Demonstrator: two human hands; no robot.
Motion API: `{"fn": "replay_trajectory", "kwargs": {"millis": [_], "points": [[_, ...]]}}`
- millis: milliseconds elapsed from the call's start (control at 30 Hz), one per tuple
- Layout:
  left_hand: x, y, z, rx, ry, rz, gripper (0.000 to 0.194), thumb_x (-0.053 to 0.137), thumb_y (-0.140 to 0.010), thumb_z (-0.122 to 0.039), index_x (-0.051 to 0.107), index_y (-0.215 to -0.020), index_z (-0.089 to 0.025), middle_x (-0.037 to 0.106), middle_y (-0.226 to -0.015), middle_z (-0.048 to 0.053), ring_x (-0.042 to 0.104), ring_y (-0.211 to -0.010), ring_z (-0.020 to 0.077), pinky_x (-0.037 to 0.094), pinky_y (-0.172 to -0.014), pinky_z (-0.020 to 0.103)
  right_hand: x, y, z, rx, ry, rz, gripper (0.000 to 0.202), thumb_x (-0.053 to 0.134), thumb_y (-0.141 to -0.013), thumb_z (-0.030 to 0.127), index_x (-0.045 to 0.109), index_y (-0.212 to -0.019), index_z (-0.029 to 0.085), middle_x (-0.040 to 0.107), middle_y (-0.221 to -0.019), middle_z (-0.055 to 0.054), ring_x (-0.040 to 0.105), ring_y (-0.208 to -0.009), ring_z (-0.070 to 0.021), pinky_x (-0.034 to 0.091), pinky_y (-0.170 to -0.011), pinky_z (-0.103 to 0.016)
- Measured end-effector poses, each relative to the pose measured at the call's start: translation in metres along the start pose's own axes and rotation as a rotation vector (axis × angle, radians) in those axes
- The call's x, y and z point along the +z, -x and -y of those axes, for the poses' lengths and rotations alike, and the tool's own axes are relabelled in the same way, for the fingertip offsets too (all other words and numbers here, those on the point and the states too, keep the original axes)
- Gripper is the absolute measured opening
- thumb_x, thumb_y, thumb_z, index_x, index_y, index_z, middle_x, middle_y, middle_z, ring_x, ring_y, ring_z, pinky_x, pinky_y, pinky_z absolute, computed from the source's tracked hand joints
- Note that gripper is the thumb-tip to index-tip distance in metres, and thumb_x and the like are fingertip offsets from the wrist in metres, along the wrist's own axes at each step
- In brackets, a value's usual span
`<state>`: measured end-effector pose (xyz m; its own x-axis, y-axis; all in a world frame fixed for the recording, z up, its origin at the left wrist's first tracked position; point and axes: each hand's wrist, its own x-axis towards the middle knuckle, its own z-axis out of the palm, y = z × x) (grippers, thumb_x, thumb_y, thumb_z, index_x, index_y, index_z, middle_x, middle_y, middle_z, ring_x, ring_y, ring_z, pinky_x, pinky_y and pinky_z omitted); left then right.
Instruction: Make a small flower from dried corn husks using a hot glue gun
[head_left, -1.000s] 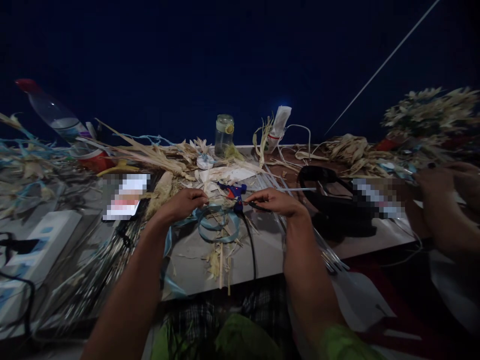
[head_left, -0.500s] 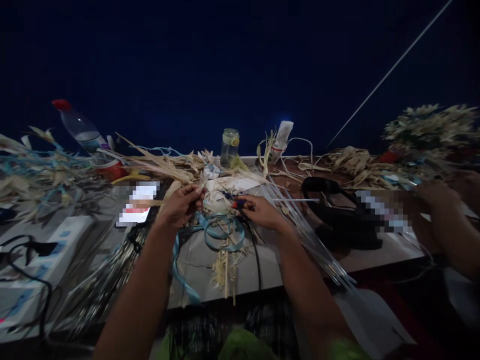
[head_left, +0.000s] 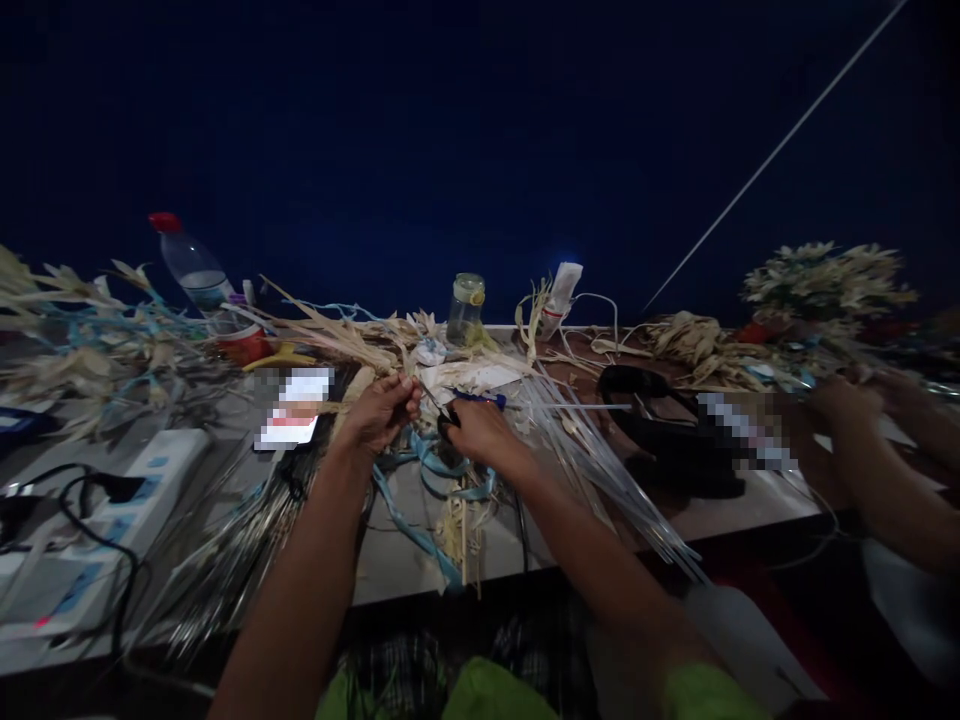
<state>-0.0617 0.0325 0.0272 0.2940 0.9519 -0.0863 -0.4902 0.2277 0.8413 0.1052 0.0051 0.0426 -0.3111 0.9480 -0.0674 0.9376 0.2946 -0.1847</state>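
My left hand [head_left: 386, 410] is closed in a pinch near the middle of the table, its fingertips on a small pale piece of dried husk [head_left: 412, 372]. Close beside it, my right hand [head_left: 480, 432] is wrapped round the black handle of a pair of scissors [head_left: 444, 412]. The thin blades point up and left, toward the left fingertips; whether they touch the husk I cannot tell. Just beyond the right hand lies a blue-handled tool [head_left: 491, 400]. Loops of light blue ribbon [head_left: 435, 470] spread over the table below both hands.
On the left are a white power strip [head_left: 150, 500], a bundle of thin wires [head_left: 225, 580], a lit phone [head_left: 296, 410] and a red-capped bottle [head_left: 199, 275]. A jar [head_left: 465, 310] stands behind. Clear rods [head_left: 630, 500], a black stand [head_left: 675, 440] and another person's hands [head_left: 847, 400] are at right.
My right hand has let go of the blue and red tool and now holds scissors, closer to my left hand. The left hand keeps its pinch. The view has shifted slightly.
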Motion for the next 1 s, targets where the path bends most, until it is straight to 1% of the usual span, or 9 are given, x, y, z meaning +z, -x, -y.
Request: {"fn": "replay_trajectory", "kwargs": {"millis": [167, 300, 367, 467, 567, 700, 867, 1000], "points": [[0.001, -0.001, 0.004, 0.011, -0.043, -0.046, 0.024, 0.068, -0.063, -0.027, 0.054, -0.073, -0.011, 0.05, -0.058, -0.003, 0.043, -0.046, 0.0024, 0.037, -0.045, 0.016, 0.007, -0.011, 0.019, 0.013, 0.054, 0.078, 0.035, 0.045, -0.077, 0.038, 0.061, -0.096, 0.013, 0.064, -0.1, -0.016, 0.06, -0.092, -0.0261, 0.042, -0.073, -0.032], [0.002, -0.001, 0.006, 0.028, -0.097, -0.119, 0.025, 0.065, -0.065, -0.031, 0.056, -0.076, -0.011, 0.052, -0.059, -0.001, 0.044, -0.045, 0.0033, 0.037, -0.044, 0.016, 0.011, -0.015, 0.026, 0.014, 0.094, 0.064, 0.033, 0.045, -0.078, 0.033, 0.061, -0.1, 0.013, 0.064, -0.101, -0.017, 0.061, -0.092, -0.0258, 0.042, -0.076, -0.033], [0.003, -0.001, 0.006, 0.048, -0.102, -0.131, 0.025, 0.064, -0.067, -0.032, 0.057, -0.076, -0.01, 0.052, -0.058, -0.001, 0.045, -0.045, 0.0036, 0.037, -0.043, 0.016, 0.011, -0.015, 0.026, 0.022, 0.099, 0.066, 0.033, 0.045, -0.079, 0.033, 0.061, -0.1, 0.013, 0.064, -0.1, -0.017, 0.061, -0.092, -0.026, 0.042, -0.077, -0.033], [0.003, -0.002, 0.006, 0.075, -0.032, -0.118, 0.023, 0.064, -0.067, -0.03, 0.057, -0.077, -0.011, 0.051, -0.058, -0.002, 0.045, -0.045, 0.0029, 0.038, -0.045, 0.016, 0.013, -0.014, 0.025, 0.042, 0.1, 0.051, 0.037, 0.043, -0.08, 0.037, 0.061, -0.101, 0.013, 0.064, -0.101, -0.017, 0.06, -0.093, -0.0262, 0.042, -0.076, -0.033], [0.001, -0.003, 0.005, 0.109, 0.062, -0.116, 0.02, 0.066, -0.065, -0.025, 0.057, -0.076, -0.012, 0.052, -0.06, -0.002, 0.044, -0.047, 0.0023, 0.039, -0.047, 0.016, 0.015, -0.013, 0.024, 0.054, 0.1, 0.047, 0.036, 0.043, -0.08, 0.035, 0.061, -0.102, 0.013, 0.064, -0.101, -0.016, 0.059, -0.095, -0.025, 0.041, -0.078, -0.031], [0.0, -0.001, 0.002, 0.181, 0.138, -0.072, 0.018, 0.068, -0.063, -0.022, 0.055, -0.073, -0.014, 0.052, -0.062, -0.002, 0.045, -0.049, 0.0027, 0.041, -0.049, 0.017, 0.017, -0.018, 0.023, 0.015, 0.058, 0.054, 0.033, 0.041, -0.081, 0.03, 0.06, -0.104, 0.017, 0.064, -0.101, -0.013, 0.059, -0.095, -0.0243, 0.042, -0.075, -0.03], [0.001, 0.004, -0.003, 0.113, 0.185, 0.011, 0.017, 0.065, -0.068, -0.024, 0.057, -0.077, -0.012, 0.051, -0.062, -0.001, 0.044, -0.048, 0.0028, 0.041, -0.05, 0.018, 0.02, -0.03, 0.02, -0.054, 0.043, 0.1, 0.034, 0.043, -0.077, 0.028, 0.059, -0.106, 0.019, 0.064, -0.103, -0.012, 0.059, -0.094, -0.025, 0.043, -0.072, -0.03], [-0.001, 0.003, 0.0, 0.079, 0.208, 0.082, 0.016, 0.063, -0.069, -0.023, 0.058, -0.079, -0.011, 0.051, -0.059, -0.002, 0.044, -0.047, 0.0045, 0.041, -0.047, 0.02, 0.022, -0.03, 0.018, -0.086, 0.033, 0.068, 0.035, 0.041, -0.077, 0.032, 0.059, -0.105, 0.019, 0.064, -0.101, -0.012, 0.06, -0.09, -0.0267, 0.044, -0.068, -0.031]]}}
